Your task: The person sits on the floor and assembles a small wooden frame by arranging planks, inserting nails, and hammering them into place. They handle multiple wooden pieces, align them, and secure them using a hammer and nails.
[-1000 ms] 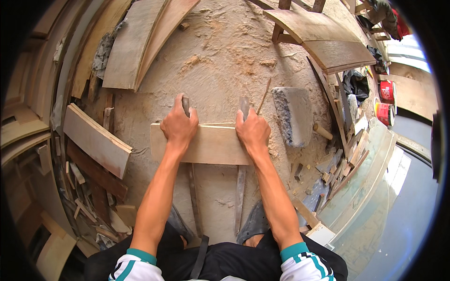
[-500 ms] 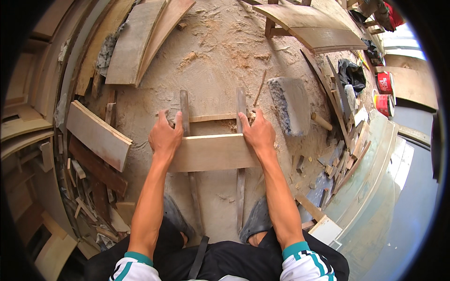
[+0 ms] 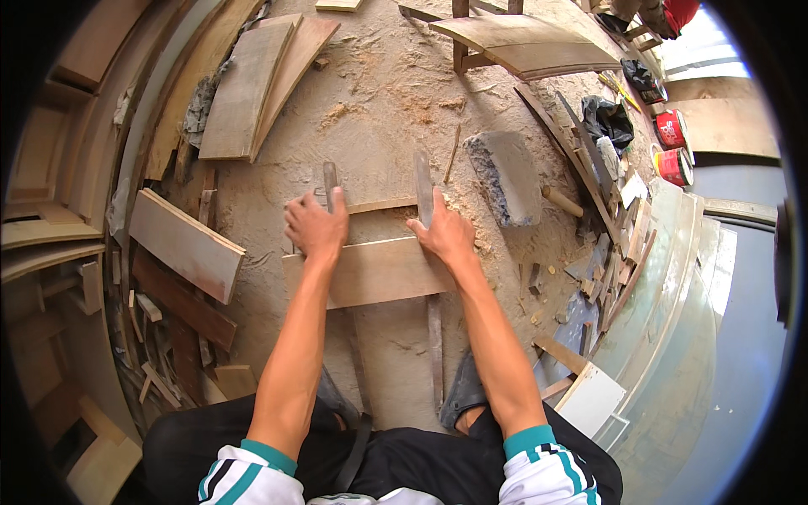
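A low wooden frame of two dark parallel rails (image 3: 434, 345) with a thin crosspiece (image 3: 383, 204) lies on the dusty floor between my feet. A pale flat board (image 3: 387, 273) lies across the rails, slightly tilted, its left end sticking out past the left rail. My left hand (image 3: 316, 225) is bent round the left rail by the board's far edge, thumb along the rail and fingers loosely curled outside. My right hand (image 3: 446, 234) straddles the right rail, with thumb and forefinger on either side of it. Fingertips under the hands are partly hidden.
Curved boards (image 3: 252, 93) lean at the far left, and a plank (image 3: 187, 244) lies closer. A grey block (image 3: 505, 178) and a wooden handle (image 3: 562, 200) lie to the right. Further right are wood scraps, red tins (image 3: 673, 166) and a glass sheet (image 3: 673, 337). A curved panel (image 3: 526, 46) stands at the back.
My left hand has shifted inward to the left rail, and the right hand's forefinger now lies along its rail. The board has tilted, its left end now showing past my left wrist.
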{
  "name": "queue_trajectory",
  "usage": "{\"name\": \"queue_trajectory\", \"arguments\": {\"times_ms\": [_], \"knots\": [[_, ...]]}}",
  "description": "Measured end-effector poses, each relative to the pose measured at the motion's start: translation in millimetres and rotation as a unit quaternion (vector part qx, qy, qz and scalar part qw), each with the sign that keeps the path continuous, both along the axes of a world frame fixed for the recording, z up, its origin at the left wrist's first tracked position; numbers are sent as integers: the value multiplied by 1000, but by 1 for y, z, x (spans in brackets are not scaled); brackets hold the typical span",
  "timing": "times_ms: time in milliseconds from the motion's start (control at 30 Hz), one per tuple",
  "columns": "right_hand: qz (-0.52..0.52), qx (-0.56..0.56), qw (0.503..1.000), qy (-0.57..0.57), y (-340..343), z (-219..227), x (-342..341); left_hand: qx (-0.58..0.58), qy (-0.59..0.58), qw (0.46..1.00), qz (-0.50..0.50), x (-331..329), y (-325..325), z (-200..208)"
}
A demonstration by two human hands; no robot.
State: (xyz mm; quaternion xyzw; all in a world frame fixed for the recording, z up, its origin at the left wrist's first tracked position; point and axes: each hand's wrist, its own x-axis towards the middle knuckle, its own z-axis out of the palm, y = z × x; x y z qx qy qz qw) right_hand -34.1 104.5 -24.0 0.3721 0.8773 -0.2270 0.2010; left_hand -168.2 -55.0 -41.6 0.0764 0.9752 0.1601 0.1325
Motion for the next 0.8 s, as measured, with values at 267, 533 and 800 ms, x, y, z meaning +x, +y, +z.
{"name": "queue_trajectory", "arguments": {"times_ms": [267,533,800], "knots": [[21,-70,990,-118,3,-9,-13,54,30,997,-39,-1,16,-43],[0,-102,987,-121,6,-19,-7,66,16,997,-37,1,17,-48],[-24,-136,985,-104,13,-25,-13,40,34,998,-42,-2,22,-56]]}}
